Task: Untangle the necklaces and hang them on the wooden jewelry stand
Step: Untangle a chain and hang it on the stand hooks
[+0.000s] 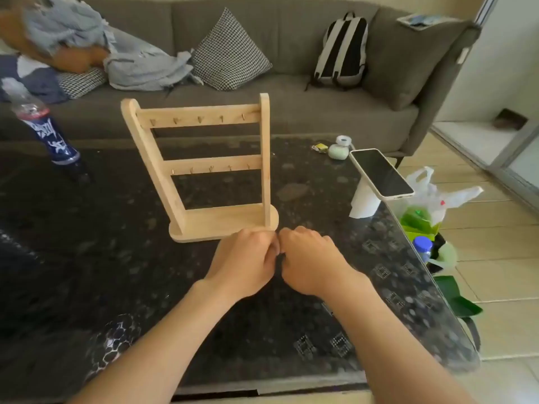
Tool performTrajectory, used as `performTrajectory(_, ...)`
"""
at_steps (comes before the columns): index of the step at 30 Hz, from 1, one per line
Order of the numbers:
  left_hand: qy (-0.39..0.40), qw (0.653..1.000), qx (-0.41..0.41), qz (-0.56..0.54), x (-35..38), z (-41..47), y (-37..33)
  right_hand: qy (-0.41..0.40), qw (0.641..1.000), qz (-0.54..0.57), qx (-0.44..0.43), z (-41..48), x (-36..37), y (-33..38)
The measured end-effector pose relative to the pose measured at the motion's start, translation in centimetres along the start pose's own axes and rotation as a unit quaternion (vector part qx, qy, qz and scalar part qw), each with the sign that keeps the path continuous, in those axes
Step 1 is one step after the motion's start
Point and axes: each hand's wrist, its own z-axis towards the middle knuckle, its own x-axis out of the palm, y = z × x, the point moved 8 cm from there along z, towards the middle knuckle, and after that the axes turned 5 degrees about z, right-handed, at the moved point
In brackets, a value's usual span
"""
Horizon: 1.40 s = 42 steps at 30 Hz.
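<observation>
Working the untangle step, by my read: both hands sit knuckle to knuckle just in front of the wooden jewelry stand (204, 164), low over the dark table (87, 228).

- left hand (248, 258): fingers curled in, tips turned toward the right hand
- right hand (309, 258): same, curled, tips meeting the left's
- the pose fits a 2-handed pinch on something fine, but I cannot tell whether either hand holds anything

Where the necklaces are: cannot see them. No chain shows on the table, on the stand or hanging from the hands. If they are here, they are inside the 2 curled grips.

Stand: upright, 2 rails, top rail (198, 116) and lower rail (211, 164), each with a row of small hooks, all bare. So 0 hung, and the hanging part has not begun.

Next move probably calls for:
- easing the hands apart gently so 1 strand comes free rather than knotting tighter
- then lifting a loop to a hook, with care not to tip the light stand

Hard to make out:
- fingertips are hidden behind the knuckles
- frame is soft, and the speckled table would hide a thin chain
- hook shape is too small to read

Nearby: phone (379, 173) on a white holder at the table's right edge, bottle (46, 129) at far left.
</observation>
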Motion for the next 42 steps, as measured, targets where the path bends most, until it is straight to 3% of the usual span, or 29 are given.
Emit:
performTrajectory(3,0.039,0.999,-0.007,0.023,0.7,-0.2,0.5,0.067,0.997,-0.023,0.029,0.0,1.4,-0.6)
performTrajectory(8,0.111,0.992,-0.035,0.055,0.5,-2.3,1.9,0.076,0.993,-0.020,0.084,-0.4,1.4,-3.0)
performTrajectory(11,0.206,0.976,-0.046,0.047,1.0,-3.2,3.1,0.102,0.986,-0.025,0.125,-0.4,1.8,-4.2)
performTrajectory(13,0.244,0.967,-0.066,0.005,1.3,-4.3,4.1,0.120,0.984,-0.030,0.125,-0.5,2.1,-3.9)
performTrajectory(15,0.268,0.961,-0.065,0.032,1.9,-5.2,4.6,0.129,0.986,-0.018,0.101,-0.2,2.4,-3.7)
performTrajectory(19,0.234,0.968,-0.065,0.061,1.8,-5.7,4.9,0.123,0.990,0.053,0.050,0.1,2.5,-3.1)
performTrajectory(26,0.170,0.982,-0.065,0.060,0.2,-5.0,4.5,0.034,0.990,0.133,-0.002,1.0,0.9,-2.4)
performTrajectory(33,0.111,0.983,-0.060,-0.134,-0.1,-2.3,0.5,0.002,0.973,0.228,-0.017,1.0,-0.8,-2.7)
performTrajectory(38,0.058,0.947,-0.115,-0.295,-0.2,-1.3,-0.4,-0.028,0.924,0.378,-0.044,0.5,-1.6,-2.9)
performTrajectory(42,0.014,0.907,-0.171,-0.384,-0.5,-1.4,0.7,-0.050,0.910,0.405,-0.066,0.4,-2.4,-2.7)
